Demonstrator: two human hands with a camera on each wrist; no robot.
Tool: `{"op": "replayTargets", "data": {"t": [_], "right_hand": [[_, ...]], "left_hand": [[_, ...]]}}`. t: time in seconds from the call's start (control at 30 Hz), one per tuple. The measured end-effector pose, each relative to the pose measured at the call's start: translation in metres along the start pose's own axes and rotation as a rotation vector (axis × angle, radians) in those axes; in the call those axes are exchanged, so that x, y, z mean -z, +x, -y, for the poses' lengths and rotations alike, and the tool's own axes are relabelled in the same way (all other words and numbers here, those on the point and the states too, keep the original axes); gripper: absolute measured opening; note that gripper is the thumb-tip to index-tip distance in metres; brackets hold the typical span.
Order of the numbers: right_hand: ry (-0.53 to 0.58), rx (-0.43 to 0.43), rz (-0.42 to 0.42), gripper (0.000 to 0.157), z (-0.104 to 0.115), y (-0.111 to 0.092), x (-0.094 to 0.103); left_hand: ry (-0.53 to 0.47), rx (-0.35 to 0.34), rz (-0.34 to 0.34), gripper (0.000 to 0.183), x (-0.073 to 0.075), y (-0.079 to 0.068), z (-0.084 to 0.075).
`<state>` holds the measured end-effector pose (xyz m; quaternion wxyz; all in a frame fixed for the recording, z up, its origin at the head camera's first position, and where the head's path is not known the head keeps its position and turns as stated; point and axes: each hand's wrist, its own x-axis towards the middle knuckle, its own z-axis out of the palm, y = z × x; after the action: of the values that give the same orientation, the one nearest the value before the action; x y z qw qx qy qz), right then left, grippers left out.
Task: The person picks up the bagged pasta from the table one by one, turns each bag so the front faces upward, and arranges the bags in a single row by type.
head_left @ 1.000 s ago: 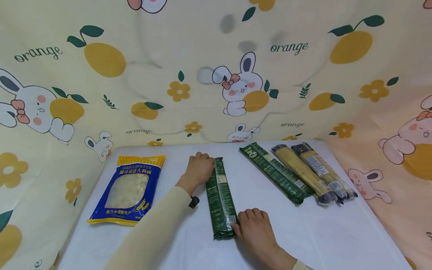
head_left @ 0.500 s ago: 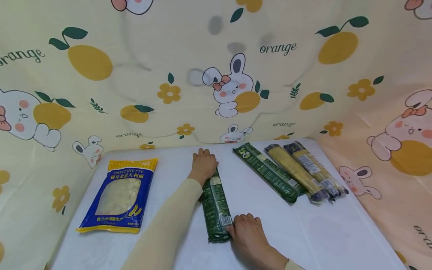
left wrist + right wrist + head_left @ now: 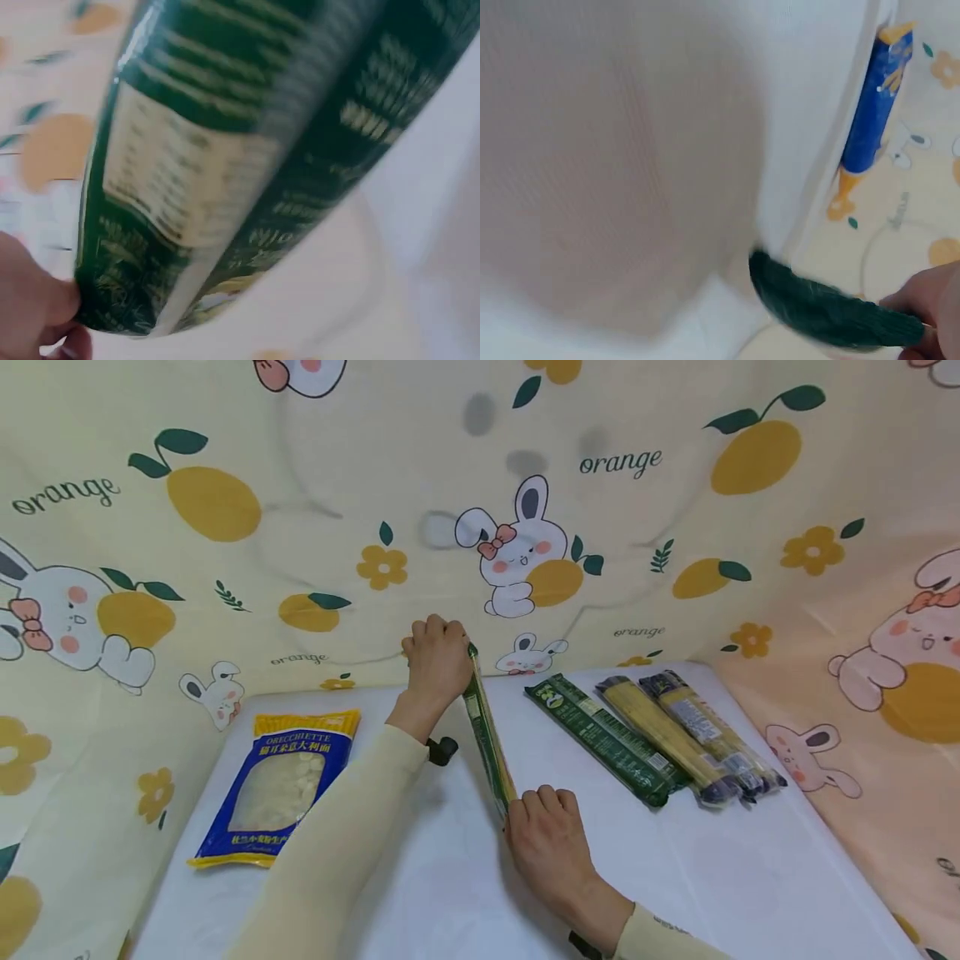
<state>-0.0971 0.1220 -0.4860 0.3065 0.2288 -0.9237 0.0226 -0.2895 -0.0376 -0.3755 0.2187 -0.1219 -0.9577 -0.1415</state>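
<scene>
Two ends of the green packet [image 3: 487, 735] are held in my remote view, the far one pinched by the left hand [image 3: 438, 664], the near one gripped by the right hand [image 3: 551, 847]. Such spacing, I judge, keeps the long packet from sagging above the table [image 3: 450, 893].

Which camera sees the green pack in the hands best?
The left wrist view: the green pack looks biggest there, its pale label showing. The head view shows it nearly edge-on between left hand and right hand; right wrist, only a short green part.
</scene>
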Motion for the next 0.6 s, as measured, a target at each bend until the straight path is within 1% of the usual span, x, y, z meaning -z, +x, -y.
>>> {"op": "replayTargets", "data": {"t": [0.03, 0.07, 0.1, 0.13, 0.23, 0.27, 0.37, 0.43, 0.5, 0.53, 0.6], "right_hand": [[-0.006, 0.006, -0.024, 0.023, 0.000, 0.003, -0.002], [-0.011, 0.009, -0.035, 0.024, 0.000, 0.005, -0.005], [-0.010, 0.011, -0.035, 0.024, 0.001, 0.005, -0.008], [-0.010, 0.009, -0.028, 0.024, 0.002, 0.004, -0.010], [-0.008, 0.016, 0.020, 0.023, 0.004, -0.002, -0.016], [-0.007, 0.014, 0.038, 0.022, 0.005, -0.004, -0.018], [0.004, -0.001, 0.068, 0.020, 0.007, -0.008, -0.021], [0.010, -0.014, 0.078, 0.021, 0.007, -0.010, -0.022], [0.010, -0.019, 0.083, 0.021, 0.007, -0.011, -0.022], [0.014, -0.024, 0.083, 0.022, 0.007, -0.012, -0.021], [0.012, -0.030, 0.081, 0.024, 0.008, -0.014, -0.021]], "left_hand": [[-0.018, -0.007, -0.044, 0.017, 0.008, 0.001, -0.001], [-0.032, -0.015, -0.070, 0.018, 0.014, 0.001, -0.003], [-0.035, -0.028, -0.081, 0.019, 0.018, -0.001, -0.003], [-0.033, -0.043, -0.076, 0.019, 0.019, -0.003, -0.004], [-0.006, -0.050, -0.023, 0.021, 0.015, -0.012, -0.004], [0.006, -0.048, -0.018, 0.021, 0.013, -0.015, -0.002], [0.029, -0.055, -0.046, 0.021, 0.006, -0.021, 0.002], [0.056, -0.086, -0.084, 0.022, 0.005, -0.022, 0.003], [0.087, -0.134, -0.102, 0.024, 0.006, -0.024, 0.001], [0.105, -0.166, -0.103, 0.025, 0.008, -0.024, -0.001], [0.110, -0.219, -0.065, 0.029, 0.013, -0.025, -0.006]]}}
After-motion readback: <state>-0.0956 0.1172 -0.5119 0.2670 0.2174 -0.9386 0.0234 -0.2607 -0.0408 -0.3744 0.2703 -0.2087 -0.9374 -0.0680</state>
